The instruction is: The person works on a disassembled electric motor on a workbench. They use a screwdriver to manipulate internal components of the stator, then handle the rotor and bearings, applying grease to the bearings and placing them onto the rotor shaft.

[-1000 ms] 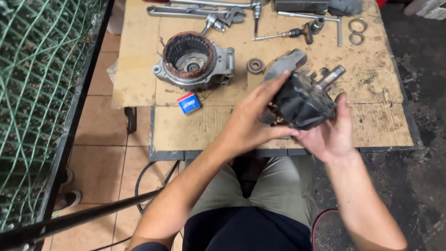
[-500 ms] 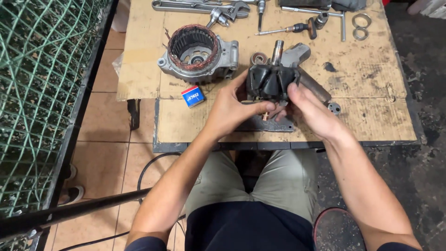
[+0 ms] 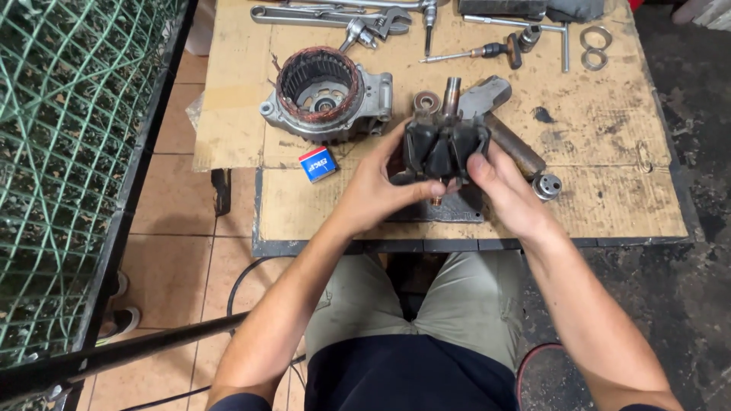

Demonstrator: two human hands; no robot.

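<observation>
Nearest the viewer, the left hand [image 3: 377, 190] and right hand [image 3: 506, 190] are both grasping a dark alternator rotor [image 3: 444, 144], fingers clenched on its sides, holding it shaft-up just above a grey metal plate [image 3: 449, 207] on the cardboard-covered bench [image 3: 609, 198]. Beyond, a small blue-and-red box [image 3: 317, 164] is lying near the stator housing [image 3: 324, 95]; wrenches [image 3: 335, 15] are lying farthest.

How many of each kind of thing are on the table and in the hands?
Rotor in both hands: 1
Round housing with copper windings: 1
Small blue box: 1
Metal rings: 2
Screwdriver: 1
Total: 6
</observation>
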